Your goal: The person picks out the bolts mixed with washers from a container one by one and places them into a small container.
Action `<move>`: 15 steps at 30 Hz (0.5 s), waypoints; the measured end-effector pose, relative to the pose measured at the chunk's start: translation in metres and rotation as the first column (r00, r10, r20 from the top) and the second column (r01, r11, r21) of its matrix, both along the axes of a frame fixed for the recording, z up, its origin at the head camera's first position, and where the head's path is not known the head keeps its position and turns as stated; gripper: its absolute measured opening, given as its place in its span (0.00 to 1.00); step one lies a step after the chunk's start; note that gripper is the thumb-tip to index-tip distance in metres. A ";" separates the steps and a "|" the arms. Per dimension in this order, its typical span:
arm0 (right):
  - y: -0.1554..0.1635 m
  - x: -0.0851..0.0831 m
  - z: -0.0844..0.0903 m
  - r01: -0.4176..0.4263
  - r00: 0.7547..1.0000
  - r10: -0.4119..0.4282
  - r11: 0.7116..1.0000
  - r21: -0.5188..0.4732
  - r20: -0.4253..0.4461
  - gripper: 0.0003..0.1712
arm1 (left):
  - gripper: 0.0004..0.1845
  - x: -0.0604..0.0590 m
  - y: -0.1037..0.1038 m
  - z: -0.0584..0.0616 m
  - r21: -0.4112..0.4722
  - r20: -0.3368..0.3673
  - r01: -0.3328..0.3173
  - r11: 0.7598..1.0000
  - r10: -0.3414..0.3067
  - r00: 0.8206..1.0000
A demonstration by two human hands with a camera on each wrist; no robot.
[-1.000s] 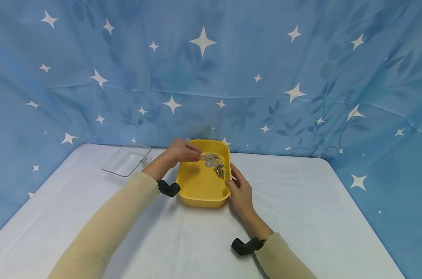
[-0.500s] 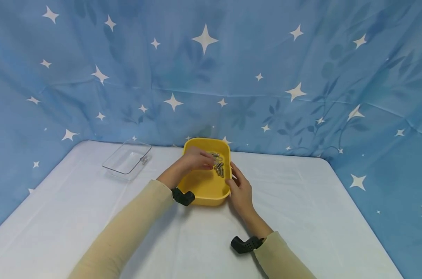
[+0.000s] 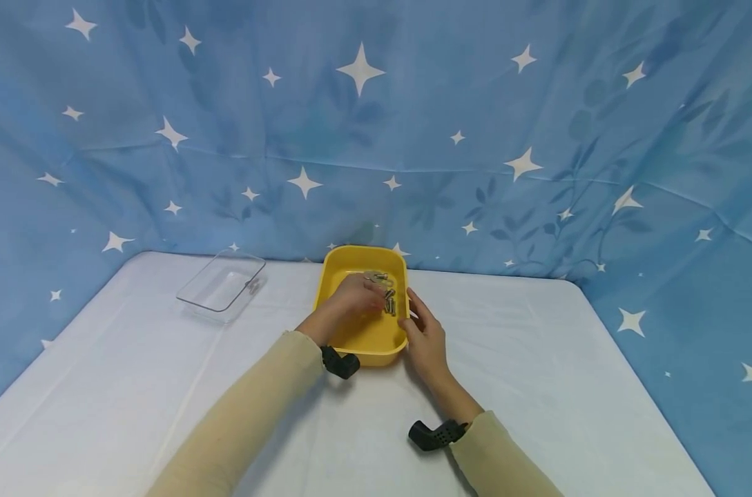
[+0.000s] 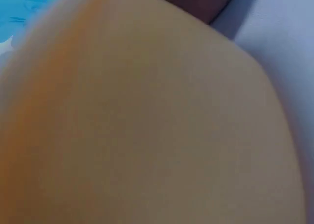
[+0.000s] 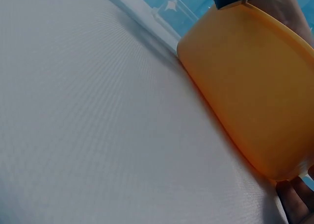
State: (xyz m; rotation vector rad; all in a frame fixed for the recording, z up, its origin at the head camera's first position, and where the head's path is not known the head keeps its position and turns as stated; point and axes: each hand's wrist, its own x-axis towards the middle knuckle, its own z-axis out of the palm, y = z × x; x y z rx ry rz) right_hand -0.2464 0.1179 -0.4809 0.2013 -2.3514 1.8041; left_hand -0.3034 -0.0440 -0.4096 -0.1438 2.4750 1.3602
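At the far left of the white-clothed tabletop [image 3: 537,386] stands a clear, shallow rectangular plastic box [image 3: 222,285], apart from everything else; one small metal piece seems to lie at its right end, too small to identify, and otherwise it looks bare, so the sorting work appears barely begun. To its right sits the yellow, round-cornered plastic tray [image 3: 335,273], which holds the loose hardware: a cluster of silver metal washers and short bolts [image 3: 384,290] toward its far right corner. The left hand [image 3: 351,304] reaches down inside the tray with its fingers bent onto that cluster; whether they have pinched a piece cannot be told, since the hand's back hides the fingertips and the left wrist view shows only blurred yellow. Further right, the right hand [image 3: 424,338] rests against the tray's outer right wall with fingers loosely extended, holding nothing, seemingly steadying it. Nearly all the hardware remains in the yellow tray.
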 end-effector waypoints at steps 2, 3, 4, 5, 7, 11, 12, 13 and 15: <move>-0.001 0.000 -0.001 -0.001 1.000 0.001 1.000 0.000 -0.007 0.35 | 0.15 0.000 0.000 -0.004 0.025 -0.002 -0.034 0.999 0.034 0.999; -0.002 0.003 0.004 -0.004 1.000 0.004 1.000 -0.003 -0.002 0.35 | 0.15 0.000 0.000 -0.005 0.041 -0.001 -0.053 0.998 0.053 0.999; -0.002 0.003 0.004 -0.007 1.000 0.007 1.000 -0.004 -0.008 0.35 | 0.16 0.000 0.000 -0.006 0.051 0.008 -0.073 0.996 0.072 0.997; -0.003 0.003 0.004 -0.008 1.000 0.008 1.000 -0.002 -0.011 0.35 | 0.16 0.000 -0.001 -0.007 0.059 0.017 -0.091 0.994 0.090 0.996; -0.002 0.002 0.004 -0.009 1.000 0.009 1.000 -0.001 -0.013 0.35 | 0.15 -0.002 -0.001 -0.009 0.062 0.032 -0.120 0.991 0.118 0.992; -0.001 0.000 -0.001 -0.002 1.000 0.002 1.000 0.006 -0.008 0.35 | 0.14 -0.005 -0.001 -0.012 0.084 0.058 -0.153 0.985 0.149 0.987; -0.001 0.000 0.000 -0.001 1.000 0.001 1.000 0.005 -0.008 0.35 | 0.14 -0.005 0.000 -0.012 0.094 0.055 -0.151 0.984 0.146 0.988; -0.001 0.000 0.000 0.001 1.000 -0.001 1.000 0.006 -0.006 0.35 | 0.14 -0.006 0.001 -0.013 0.108 0.052 -0.149 0.983 0.144 0.988; -0.001 0.000 0.000 0.002 1.000 -0.002 1.000 0.005 -0.006 0.35 | 0.14 -0.006 0.002 -0.013 0.121 0.046 -0.139 0.983 0.134 0.990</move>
